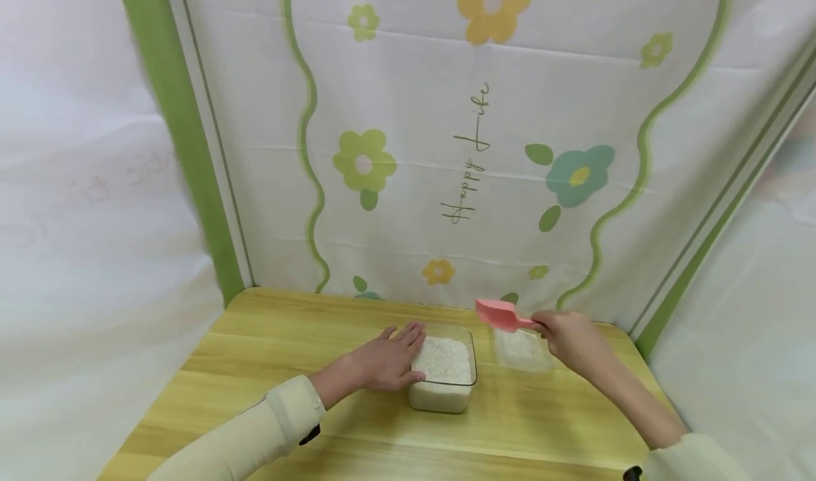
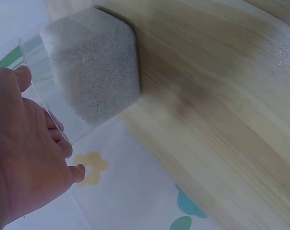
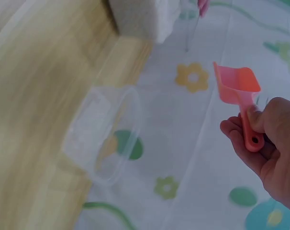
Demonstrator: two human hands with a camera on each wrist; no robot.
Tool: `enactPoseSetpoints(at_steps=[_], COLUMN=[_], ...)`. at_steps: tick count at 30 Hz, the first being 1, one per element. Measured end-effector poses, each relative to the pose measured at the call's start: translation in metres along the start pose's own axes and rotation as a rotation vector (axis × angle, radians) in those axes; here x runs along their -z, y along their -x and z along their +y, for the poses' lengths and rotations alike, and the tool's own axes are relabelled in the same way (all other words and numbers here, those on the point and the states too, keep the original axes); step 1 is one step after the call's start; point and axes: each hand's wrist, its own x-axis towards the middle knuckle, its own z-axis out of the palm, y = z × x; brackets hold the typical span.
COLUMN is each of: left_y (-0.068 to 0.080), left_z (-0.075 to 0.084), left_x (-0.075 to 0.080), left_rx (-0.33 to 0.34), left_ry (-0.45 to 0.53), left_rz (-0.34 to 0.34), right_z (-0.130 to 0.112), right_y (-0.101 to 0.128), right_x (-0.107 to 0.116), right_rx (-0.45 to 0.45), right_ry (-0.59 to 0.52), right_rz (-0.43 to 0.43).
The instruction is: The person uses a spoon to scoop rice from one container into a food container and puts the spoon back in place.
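the wooden table (image 1: 255,368) runs wide in front of you, with bare board to the near left and near side, while the flowered cloth backdrop (image 1: 446,148) closes in just behind the boxes, so far room is tight. the rice box (image 1: 444,375), a clear square tub, sits mid-table and looks well filled, rice almost up to the rim. your left hand (image 1: 385,360) lies against its left wall, fingers fairly straight and resting on the rim, steadying rather than gripping. just right of it stands the smaller clear container (image 1: 521,350); it seems to hold only a thin layer of rice, though that is hard to tell through the blur. by that showing most of the scooping is left to do. your right hand (image 1: 570,339) pinches the handle of the pink scoop (image 1: 500,315), held above the small container's far left edge; the scoop looks empty from the right wrist view (image 3: 238,84).
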Motion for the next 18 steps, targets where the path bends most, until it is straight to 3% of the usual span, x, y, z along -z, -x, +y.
enactPoseSetpoints(at_steps=[5, 11, 18], left_y=[-0.002, -0.005, -0.008], left_z=[-0.001, -0.002, -0.002], left_x=[0.003, 0.006, 0.007], left_rx=[0.002, -0.024, -0.033], left_ry=[-0.002, -0.024, -0.062], left_rz=[-0.036, -0.041, -0.053], right_z=[-0.030, -0.051, -0.074], right_y=[-0.024, -0.045, -0.062], right_x=[0.008, 0.000, -0.018], right_rx=[0.146, 0.299, 0.515], right_ry=[0.064, 0.277, 0.467], right_rz=[-0.099, -0.193, -0.180])
